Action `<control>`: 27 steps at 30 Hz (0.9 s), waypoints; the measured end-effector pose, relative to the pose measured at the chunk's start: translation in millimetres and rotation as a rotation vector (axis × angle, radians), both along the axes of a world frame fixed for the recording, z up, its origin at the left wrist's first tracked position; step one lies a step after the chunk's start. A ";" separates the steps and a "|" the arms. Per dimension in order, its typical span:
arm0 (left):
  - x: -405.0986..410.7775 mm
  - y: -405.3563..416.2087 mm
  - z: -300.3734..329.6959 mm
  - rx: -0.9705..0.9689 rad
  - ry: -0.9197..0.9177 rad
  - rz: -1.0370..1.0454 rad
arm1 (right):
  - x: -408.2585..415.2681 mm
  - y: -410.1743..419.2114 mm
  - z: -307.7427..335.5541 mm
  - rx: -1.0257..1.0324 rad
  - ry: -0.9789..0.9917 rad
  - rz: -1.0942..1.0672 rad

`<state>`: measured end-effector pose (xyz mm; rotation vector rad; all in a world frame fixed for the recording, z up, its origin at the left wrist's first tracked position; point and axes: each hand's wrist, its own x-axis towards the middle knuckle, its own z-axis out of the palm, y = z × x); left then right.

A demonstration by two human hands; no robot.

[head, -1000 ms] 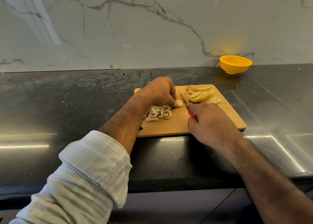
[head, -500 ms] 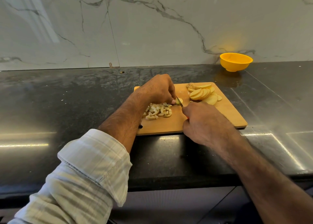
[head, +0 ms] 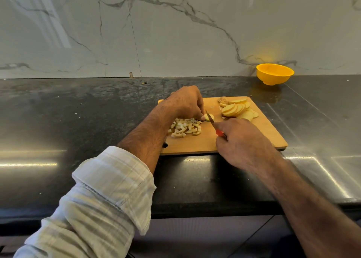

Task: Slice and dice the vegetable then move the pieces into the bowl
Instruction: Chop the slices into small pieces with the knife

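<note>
A: Marble wall behind, dark glossy surface (head: 78,121) in front. One wooden cutting board (head: 244,138) near its front edge.

B: Bowl?

A: One yellow bowl (head: 274,74), well apart from the board, back right by the wall. Can't see pieces in it.

B: Hands, quick.

A: Left hand (head: 185,103) curled, fingertips pinning one potato slice (head: 210,117) mid-board. Right hand (head: 244,140) wrapped round the red handle of one knife (head: 212,121), blade on that slice.

B: Vegetable?

A: All on the board. One fanned stack of uncut slices (head: 237,109) at the back right, roughly ten, can't count exactly. One heap of diced pieces (head: 185,128) under the left hand, too many and too small to count.

B: Risks?

A: My guess: the blade sits just beside the left fingertips, so a slip on that small slice could nick them. Dice lie near the board's left side; a careless sweep could scatter them onto the surface.
</note>
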<state>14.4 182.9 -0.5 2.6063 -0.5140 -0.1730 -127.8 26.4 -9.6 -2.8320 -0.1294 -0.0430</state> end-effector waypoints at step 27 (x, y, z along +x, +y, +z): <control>4.0 7.5 -3.0 -0.023 -0.010 -0.100 | 14.0 -26.3 2.6 0.233 -0.094 -0.012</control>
